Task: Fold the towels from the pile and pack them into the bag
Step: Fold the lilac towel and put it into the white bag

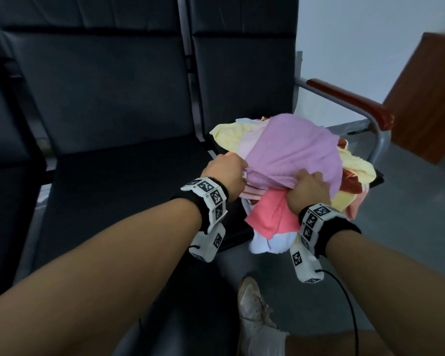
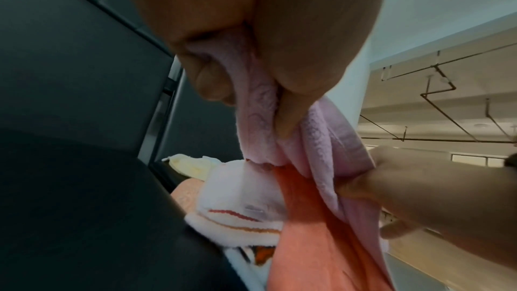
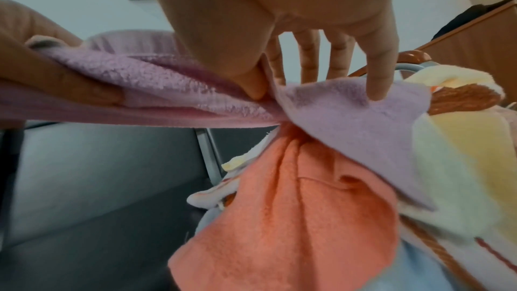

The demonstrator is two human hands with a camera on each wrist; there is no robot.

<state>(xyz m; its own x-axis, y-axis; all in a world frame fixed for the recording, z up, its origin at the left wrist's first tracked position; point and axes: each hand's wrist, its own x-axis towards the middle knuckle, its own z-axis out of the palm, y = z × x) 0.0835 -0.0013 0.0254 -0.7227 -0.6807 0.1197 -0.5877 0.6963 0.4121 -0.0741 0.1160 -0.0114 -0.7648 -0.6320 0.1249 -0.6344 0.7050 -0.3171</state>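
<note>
A heap of towels sits on the right-hand black seat, and a lilac towel [image 1: 290,150] lies on top of it. My left hand [image 1: 226,173] grips the towel's near left corner; in the left wrist view the cloth [image 2: 330,147] is bunched between thumb and fingers [image 2: 251,101]. My right hand [image 1: 308,186] pinches the near edge further right, with the thumb under the lilac towel [image 3: 349,123] and the fingers [image 3: 377,87] on top. Below it lie a coral towel [image 1: 270,217], a yellow towel [image 1: 229,137] and a pale blue towel [image 1: 270,244]. No bag is in view.
To the left of the heap is the bare black seat [image 1: 126,188] of the middle chair. A metal armrest with a wooden top [image 1: 350,101] bounds the heap on the right, with a wooden panel [image 1: 427,98] beyond. My white shoe [image 1: 252,312] stands on the grey floor below.
</note>
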